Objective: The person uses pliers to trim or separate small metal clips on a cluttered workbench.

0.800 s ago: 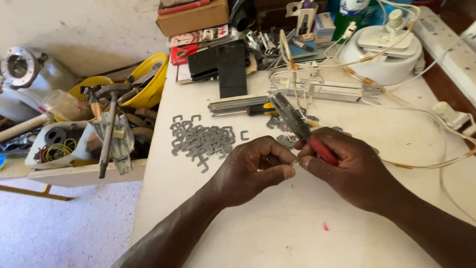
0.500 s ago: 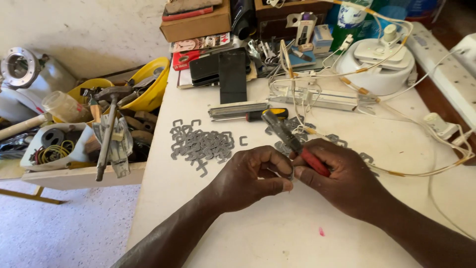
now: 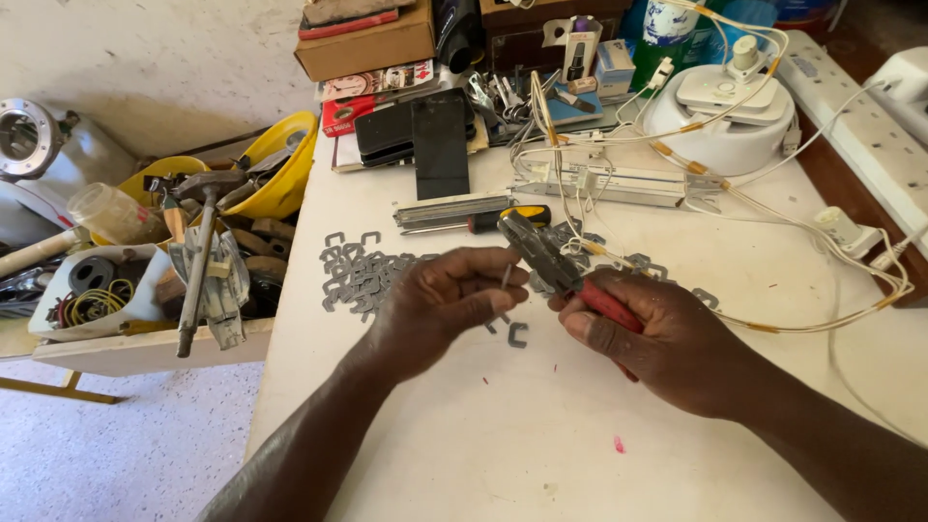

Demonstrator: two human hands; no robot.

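Left hand (image 3: 440, 304): my fingers pinched together on a small metal pin (image 3: 505, 278), held upright.
Right hand (image 3: 667, 338): wrapped tight round the red-handled pliers (image 3: 561, 266).
Pliers axis: nose slants up-left, ending just right of the pin.
Nearer hand: left, touching it.
Clip pile (image 3: 362, 275): left of the pin.

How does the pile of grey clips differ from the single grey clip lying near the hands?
The pile of grey clips is a heap of many overlapping pieces, left of the left hand; the single grey clip lies alone, flat, below both hands. Both are grey, U-shaped, and rest on the white table.
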